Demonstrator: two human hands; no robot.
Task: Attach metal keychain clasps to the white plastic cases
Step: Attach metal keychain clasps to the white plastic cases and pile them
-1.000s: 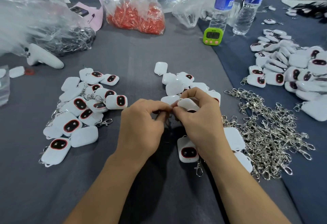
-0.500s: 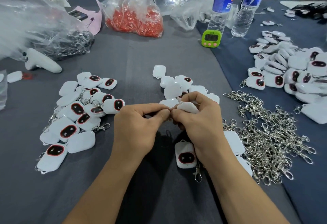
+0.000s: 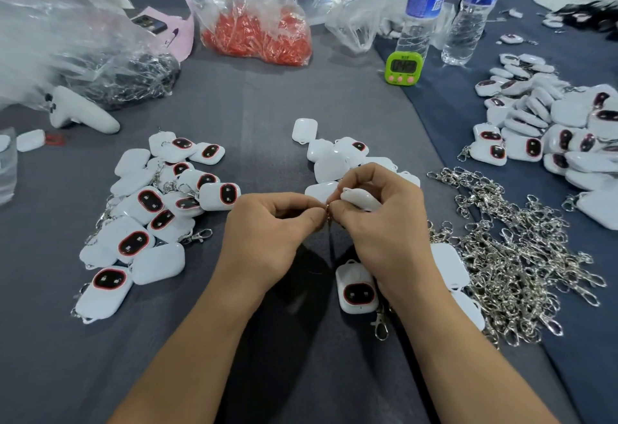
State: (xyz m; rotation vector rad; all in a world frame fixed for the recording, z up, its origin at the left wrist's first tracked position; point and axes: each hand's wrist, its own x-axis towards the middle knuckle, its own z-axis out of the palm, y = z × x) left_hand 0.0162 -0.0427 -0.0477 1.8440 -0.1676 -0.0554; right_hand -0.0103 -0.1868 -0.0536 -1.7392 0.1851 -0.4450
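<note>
The right hand (image 3: 388, 233) pinches a white case (image 3: 359, 196) above the desk (image 3: 267, 116). The left hand (image 3: 267, 233) fingers (image 3: 311, 221) pinch a small clasp ring (image 3: 327, 211) at its edge, probably to hook it on. The clasp pile (image 3: 511, 256) lies near, easy to reach.

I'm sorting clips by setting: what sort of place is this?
Probably a small hand-assembly workstation: piles of white cases, a heap of loose metal clasps and a green timer share one table.
</note>
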